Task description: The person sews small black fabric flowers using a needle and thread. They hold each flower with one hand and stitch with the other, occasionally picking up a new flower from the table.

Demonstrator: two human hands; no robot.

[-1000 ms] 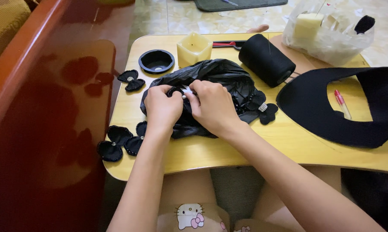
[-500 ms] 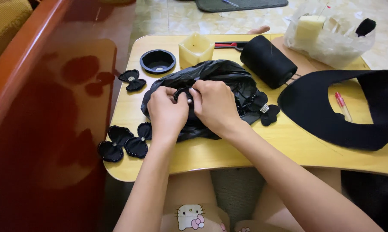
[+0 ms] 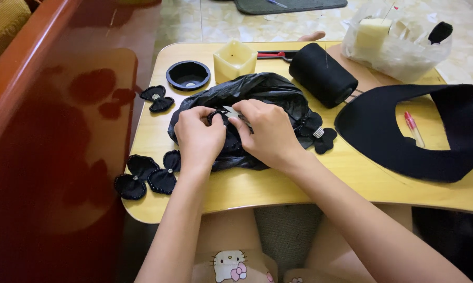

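A crumpled black plastic bag (image 3: 268, 91) lies in the middle of a small yellow wooden table (image 3: 352, 181). Both my hands rest on it, fingertips meeting over a small black beaded piece (image 3: 214, 115) and a bit of white. My left hand (image 3: 199, 137) pinches that piece from the left. My right hand (image 3: 265, 133) pinches it from the right. Black fabric flowers with beaded edges (image 3: 145, 177) lie at the table's near left corner. Another black flower (image 3: 320, 137) with a shiny centre pokes out beside my right hand.
A black fabric bow (image 3: 156, 98), a round black lid (image 3: 188, 75), a yellow candle block (image 3: 235, 60), a big spool of black thread (image 3: 321, 74), a clear bag of supplies (image 3: 396, 39) and a curved black felt piece (image 3: 404, 141) with a red pen (image 3: 413, 127) surround the bag. A dark red wooden furniture panel (image 3: 58, 131) stands left.
My hands stay on the black bag, fingers shifting slightly around the small piece. The view has moved only a little.
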